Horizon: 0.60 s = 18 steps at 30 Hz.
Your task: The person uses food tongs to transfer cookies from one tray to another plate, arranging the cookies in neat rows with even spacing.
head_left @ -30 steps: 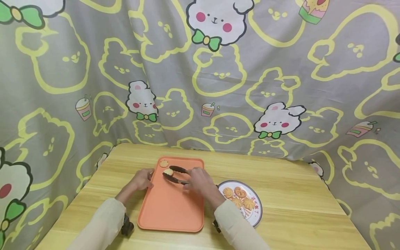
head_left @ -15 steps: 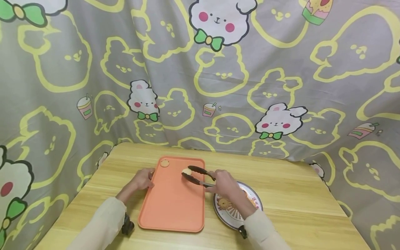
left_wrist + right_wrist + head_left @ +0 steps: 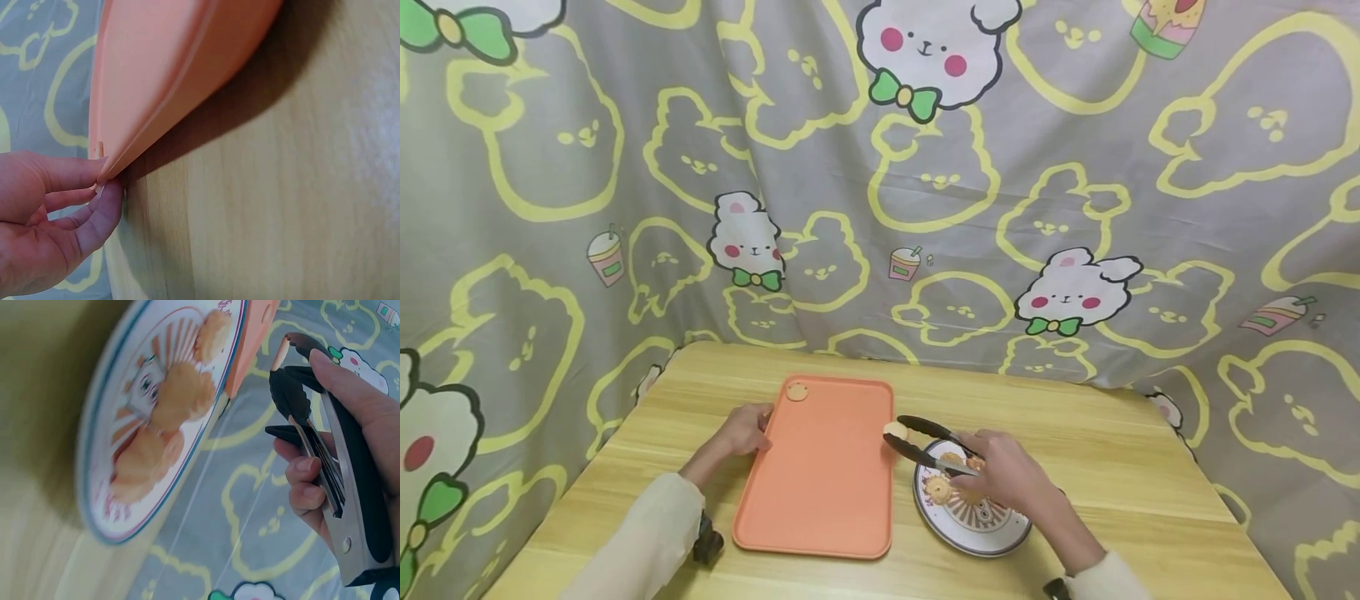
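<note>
My left hand (image 3: 747,429) pinches the left rim of an orange tray (image 3: 812,500) between thumb and fingers, as the left wrist view (image 3: 56,219) also shows. In my right hand (image 3: 1003,473) are black-tipped metal tongs (image 3: 925,443). A small pale cookie (image 3: 896,431) sits between the tong tips, over the tray's right edge. One round cookie (image 3: 797,392) lies in the tray's far left corner. Below the tongs and right hand stands a round white plate (image 3: 943,531) with a dark rim. It bears several golden cookies (image 3: 937,490), partly hidden by the hand in the head view.
Tray and plate stand side by side on a light wooden table (image 3: 1112,467). A grey curtain (image 3: 850,183) with yellow cartoon outlines hangs behind and at both sides of the table.
My right hand has moved right with the tongs and cookie, from near the tray's far left corner to its right edge. My left hand has stayed on the tray's rim.
</note>
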Motion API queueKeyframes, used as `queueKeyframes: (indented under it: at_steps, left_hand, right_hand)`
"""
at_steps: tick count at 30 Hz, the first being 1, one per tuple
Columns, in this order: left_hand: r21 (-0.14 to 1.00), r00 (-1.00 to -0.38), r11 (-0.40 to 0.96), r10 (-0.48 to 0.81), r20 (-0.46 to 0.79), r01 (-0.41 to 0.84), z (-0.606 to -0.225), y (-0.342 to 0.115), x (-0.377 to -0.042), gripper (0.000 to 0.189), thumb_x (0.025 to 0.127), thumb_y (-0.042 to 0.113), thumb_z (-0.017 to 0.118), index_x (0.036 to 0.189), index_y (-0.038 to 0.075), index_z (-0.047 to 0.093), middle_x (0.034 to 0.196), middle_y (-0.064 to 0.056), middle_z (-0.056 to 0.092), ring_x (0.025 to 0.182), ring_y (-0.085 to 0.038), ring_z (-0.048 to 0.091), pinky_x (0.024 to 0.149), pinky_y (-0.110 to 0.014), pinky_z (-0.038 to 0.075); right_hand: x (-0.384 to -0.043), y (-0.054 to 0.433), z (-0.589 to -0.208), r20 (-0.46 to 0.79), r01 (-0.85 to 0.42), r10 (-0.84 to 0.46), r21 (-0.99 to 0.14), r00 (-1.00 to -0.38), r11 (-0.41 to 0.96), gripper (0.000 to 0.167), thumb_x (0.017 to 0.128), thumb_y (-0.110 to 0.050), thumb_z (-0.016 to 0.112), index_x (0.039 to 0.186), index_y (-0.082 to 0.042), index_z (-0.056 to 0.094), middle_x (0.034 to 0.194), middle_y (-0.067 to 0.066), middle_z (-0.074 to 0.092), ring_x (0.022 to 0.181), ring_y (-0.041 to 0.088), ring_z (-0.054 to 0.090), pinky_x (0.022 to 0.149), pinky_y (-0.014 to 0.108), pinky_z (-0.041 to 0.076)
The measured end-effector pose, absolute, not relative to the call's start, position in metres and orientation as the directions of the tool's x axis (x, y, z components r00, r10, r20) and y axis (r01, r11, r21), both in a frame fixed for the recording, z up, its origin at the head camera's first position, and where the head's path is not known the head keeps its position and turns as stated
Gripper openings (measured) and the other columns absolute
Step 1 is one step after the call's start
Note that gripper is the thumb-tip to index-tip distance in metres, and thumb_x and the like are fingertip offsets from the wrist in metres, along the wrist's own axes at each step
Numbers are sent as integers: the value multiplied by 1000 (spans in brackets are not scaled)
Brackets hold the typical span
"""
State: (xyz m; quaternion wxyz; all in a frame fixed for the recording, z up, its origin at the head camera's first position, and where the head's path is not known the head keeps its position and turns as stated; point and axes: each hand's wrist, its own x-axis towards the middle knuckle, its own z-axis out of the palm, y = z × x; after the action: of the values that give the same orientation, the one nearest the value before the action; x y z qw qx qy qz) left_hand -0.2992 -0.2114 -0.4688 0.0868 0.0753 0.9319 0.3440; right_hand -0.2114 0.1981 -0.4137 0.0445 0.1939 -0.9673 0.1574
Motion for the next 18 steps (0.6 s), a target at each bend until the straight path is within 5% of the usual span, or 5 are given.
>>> queueKeyframes:
  at_steps: [5,12,18]
  left_hand:
    - [650,-974,754,203,-103,88,-468,-210,-298,74,67,-10,66,136,-12,41,84,-15,61,57,-15,58,53,-28,52]
    - [648,-969,754,222,-105,103,-466,-210,-298,74,68,-9,66,137,-13,40,80,-13,62,57,-15,59,53,-27,51]
    - [655,-969,749,223,-106,101,-469,-210,-299,74,69,-9,66,137,-14,38,81,-15,63,57,-16,60,53,-27,51]
  right_hand:
    - [-197,227,-415,179,-450,-414,-282,-892,847,67,70,-38,79,123,0,62,109,15,68,96,30,66,79,40,56]
    - [-175,261,-416,217,-475,-427,-277,-878,835,67,71,-41,78,119,3,64,90,-1,68,74,7,59,63,25,49]
    - [-159,278,-423,258,-514,-453,-268,-853,815,65,70,-39,80,116,5,65,89,-3,69,75,-2,56,62,23,50]
